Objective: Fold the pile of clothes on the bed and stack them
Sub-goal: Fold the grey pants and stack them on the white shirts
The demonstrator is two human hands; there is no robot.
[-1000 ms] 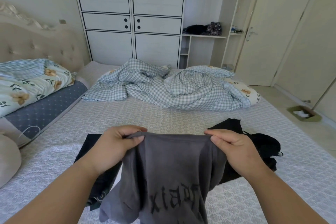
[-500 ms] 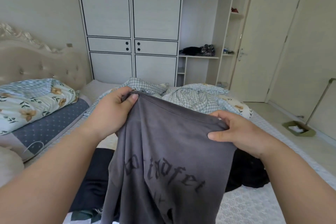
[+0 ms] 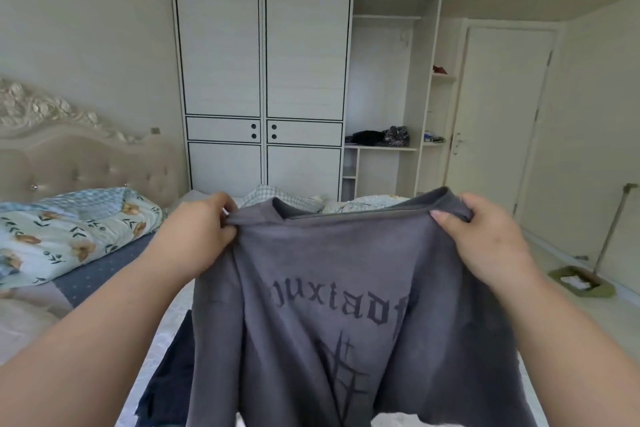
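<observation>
A grey T-shirt [image 3: 346,288] is held up above the bed [image 3: 162,319] by two bare hands, its printed side facing the camera. The left hand [image 3: 197,232] is closed on the fabric at one shoulder, just beside the collar, with the cloth bunched between thumb and fingers. The right hand [image 3: 485,239] is curled around the other shoulder, the thumb laid across the front of the cloth. The neckline is stretched between the two hands, and dark gothic lettering and a cross-like motif are seen across the chest. The lower hem is cut off by the bottom edge of the picture.

Below the T-shirt, to its left, a dark blue garment [image 3: 169,374] is seen lying on the bed's pale cover. Beyond the T-shirt, a checked quilt [image 3: 273,194] is heaped on the bed. To the left of the T-shirt, a floral pillow [image 3: 72,229] is propped near the tufted headboard [image 3: 86,163]. A white wardrobe [image 3: 263,87] is set against the far wall behind the T-shirt, and a dustpan [image 3: 581,282] with a long handle is stood on the floor to its right.
</observation>
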